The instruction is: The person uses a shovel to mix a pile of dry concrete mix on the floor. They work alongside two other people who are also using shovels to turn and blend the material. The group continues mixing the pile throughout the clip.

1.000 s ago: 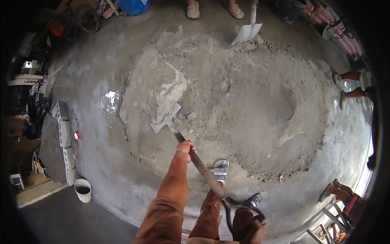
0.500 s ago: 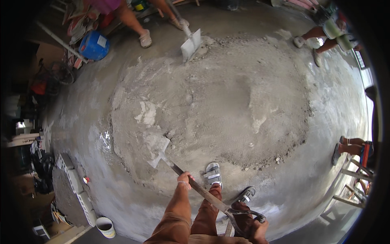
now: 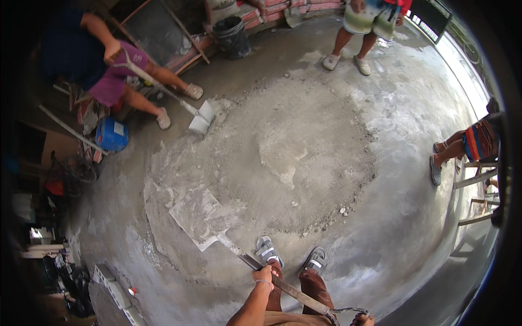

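Note:
A long shovel (image 3: 299,293) runs from the lower right up to the left, its flat blade (image 3: 200,220) tilted over a spread of grey mortar mix (image 3: 304,130). My left hand (image 3: 265,276), with a bracelet at the wrist, is wrapped round the shaft partway down. My right hand (image 3: 363,319) is closed on the handle at the lower edge, partly cut off by the frame. Grey material coats the blade, and blurred material trails off its right side. My sandalled feet stand just right of the shaft.
At the upper left a person (image 3: 114,70) in purple shorts holds another shovel (image 3: 202,118) at the pile's edge. Two more people stand at the top right and far right. A blue drum (image 3: 112,135), a black bucket (image 3: 231,37) and concrete blocks (image 3: 117,293) border the floor.
The view has tilted up, showing more of the co-workers. My shovel blade now faces up more broadly, with loose material blurred beside it. Both my hands keep their hold on the shovel.

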Demonstrator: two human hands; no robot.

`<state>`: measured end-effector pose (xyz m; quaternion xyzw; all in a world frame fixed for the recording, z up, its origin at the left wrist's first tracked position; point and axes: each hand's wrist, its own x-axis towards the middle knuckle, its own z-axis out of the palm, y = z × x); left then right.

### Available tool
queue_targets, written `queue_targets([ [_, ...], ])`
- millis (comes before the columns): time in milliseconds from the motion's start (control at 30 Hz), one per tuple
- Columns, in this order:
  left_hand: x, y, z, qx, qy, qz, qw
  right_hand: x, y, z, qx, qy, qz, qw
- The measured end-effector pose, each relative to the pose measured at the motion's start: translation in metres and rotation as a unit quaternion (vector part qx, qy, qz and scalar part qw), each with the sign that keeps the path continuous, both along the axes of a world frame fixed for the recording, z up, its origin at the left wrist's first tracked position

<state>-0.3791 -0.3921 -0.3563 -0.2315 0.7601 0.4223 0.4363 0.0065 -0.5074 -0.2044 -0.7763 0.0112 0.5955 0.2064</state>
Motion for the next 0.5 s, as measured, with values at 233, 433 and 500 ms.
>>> queue_targets([
  [233, 0.032, 0.043, 0.046, -0.041, 0.157, -0.294, 0.942, 0.040, -0.073, -0.063, -0.144, 0.110, -0.067, 0.981],
  [433, 0.057, 0.067, 0.097, -0.042, 0.228, -0.385, 0.893, 0.061, -0.060, -0.080, -0.234, 0.291, -0.145, 0.916],
  [500, 0.048, 0.067, 0.124, 0.044, 0.242, -0.328, 0.912, 0.055, -0.035, -0.066, -0.191, 0.290, -0.135, 0.928],
])
